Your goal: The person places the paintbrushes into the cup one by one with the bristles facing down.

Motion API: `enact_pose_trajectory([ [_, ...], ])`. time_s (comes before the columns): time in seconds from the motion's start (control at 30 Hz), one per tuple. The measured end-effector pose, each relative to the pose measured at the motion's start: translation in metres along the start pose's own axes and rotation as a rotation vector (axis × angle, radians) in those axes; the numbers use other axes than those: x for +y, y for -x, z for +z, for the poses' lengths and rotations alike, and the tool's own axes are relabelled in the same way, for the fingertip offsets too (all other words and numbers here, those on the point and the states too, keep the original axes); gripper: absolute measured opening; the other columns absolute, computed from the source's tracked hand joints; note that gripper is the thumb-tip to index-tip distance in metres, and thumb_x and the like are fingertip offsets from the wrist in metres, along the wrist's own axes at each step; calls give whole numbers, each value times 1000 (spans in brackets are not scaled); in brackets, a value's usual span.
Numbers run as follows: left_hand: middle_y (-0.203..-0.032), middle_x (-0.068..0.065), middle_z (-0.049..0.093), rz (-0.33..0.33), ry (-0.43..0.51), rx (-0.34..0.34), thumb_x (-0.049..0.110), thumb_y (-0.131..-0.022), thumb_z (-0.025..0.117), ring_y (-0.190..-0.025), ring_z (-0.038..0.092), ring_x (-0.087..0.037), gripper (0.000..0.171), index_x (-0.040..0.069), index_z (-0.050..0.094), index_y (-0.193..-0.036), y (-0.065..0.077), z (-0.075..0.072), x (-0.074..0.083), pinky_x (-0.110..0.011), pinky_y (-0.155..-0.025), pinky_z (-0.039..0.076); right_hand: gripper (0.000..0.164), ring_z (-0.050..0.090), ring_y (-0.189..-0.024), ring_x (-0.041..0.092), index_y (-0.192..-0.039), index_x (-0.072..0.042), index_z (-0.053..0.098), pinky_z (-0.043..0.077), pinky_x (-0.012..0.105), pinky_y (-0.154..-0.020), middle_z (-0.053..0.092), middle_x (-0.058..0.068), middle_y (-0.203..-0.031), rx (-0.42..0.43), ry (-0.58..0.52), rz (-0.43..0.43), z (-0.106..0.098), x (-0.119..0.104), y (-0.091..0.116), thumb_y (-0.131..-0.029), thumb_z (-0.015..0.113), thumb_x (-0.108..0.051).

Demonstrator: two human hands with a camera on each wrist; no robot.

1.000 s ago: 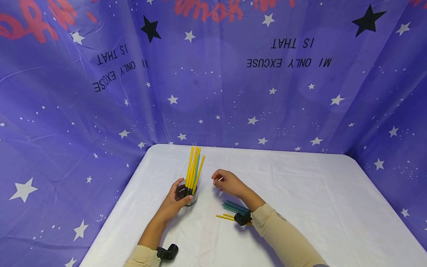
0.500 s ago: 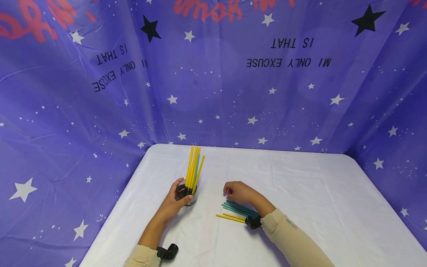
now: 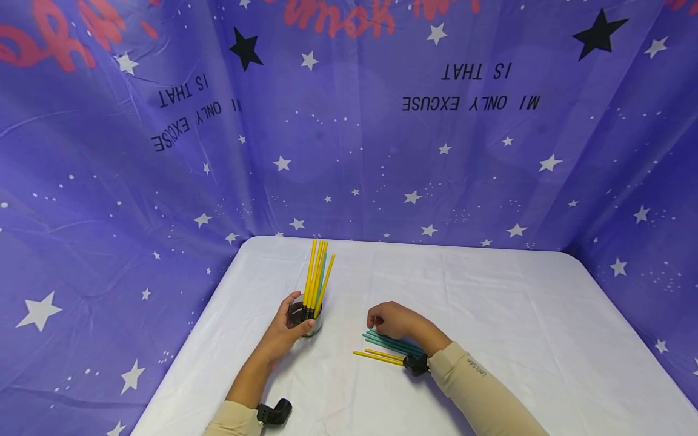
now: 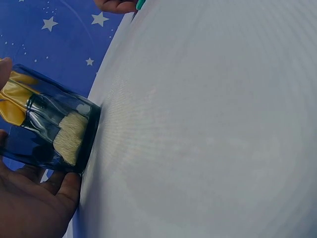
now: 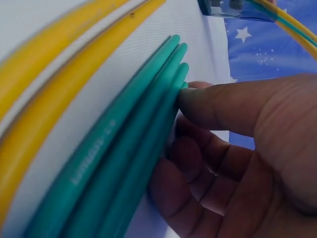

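My left hand (image 3: 283,336) grips a clear glass (image 4: 93,126) on the table, with its thumb and fingers around the sides. Several paintbrushes stand in it bristles down, mostly with yellow handles (image 3: 312,275), one with a green handle (image 3: 323,272). Pale bristles (image 4: 72,139) show through the glass in the left wrist view. Over the group of green-handled paintbrushes (image 3: 395,346), my right hand (image 3: 395,319) pinches the handle end of the outermost one between thumb and fingers. Most of that handle is hidden behind the others in the right wrist view (image 5: 185,85).
Two yellow-handled paintbrushes (image 3: 376,356) lie beside the green ones, nearer my body. A white cloth (image 3: 491,339) covers the table. Purple star-printed curtains (image 3: 349,151) hang behind it and at both sides.
My right hand has moved from near the glass rightward and toward me, down to the green-handled paintbrushes, and its fingers have come together on one. My left hand and the glass stay put.
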State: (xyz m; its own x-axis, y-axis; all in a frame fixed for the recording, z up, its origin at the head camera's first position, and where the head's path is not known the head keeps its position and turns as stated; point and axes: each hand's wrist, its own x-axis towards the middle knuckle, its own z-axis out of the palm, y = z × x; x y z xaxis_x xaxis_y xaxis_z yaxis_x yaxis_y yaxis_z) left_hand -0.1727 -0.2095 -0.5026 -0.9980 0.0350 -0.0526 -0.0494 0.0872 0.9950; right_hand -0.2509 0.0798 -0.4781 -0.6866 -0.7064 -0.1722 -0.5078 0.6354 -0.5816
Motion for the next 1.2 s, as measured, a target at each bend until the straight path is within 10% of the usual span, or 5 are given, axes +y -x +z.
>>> enact_pose_trajectory([
  [1.2, -150, -21, 39, -4, -4, -2, 13, -90, 73, -135, 43, -36, 83, 15, 23, -155, 1, 0, 1, -43, -103, 39, 16, 48, -76, 12, -91, -11, 64, 42, 30, -71, 53, -3, -79, -32, 97, -95, -6, 10, -1, -89, 63, 5],
])
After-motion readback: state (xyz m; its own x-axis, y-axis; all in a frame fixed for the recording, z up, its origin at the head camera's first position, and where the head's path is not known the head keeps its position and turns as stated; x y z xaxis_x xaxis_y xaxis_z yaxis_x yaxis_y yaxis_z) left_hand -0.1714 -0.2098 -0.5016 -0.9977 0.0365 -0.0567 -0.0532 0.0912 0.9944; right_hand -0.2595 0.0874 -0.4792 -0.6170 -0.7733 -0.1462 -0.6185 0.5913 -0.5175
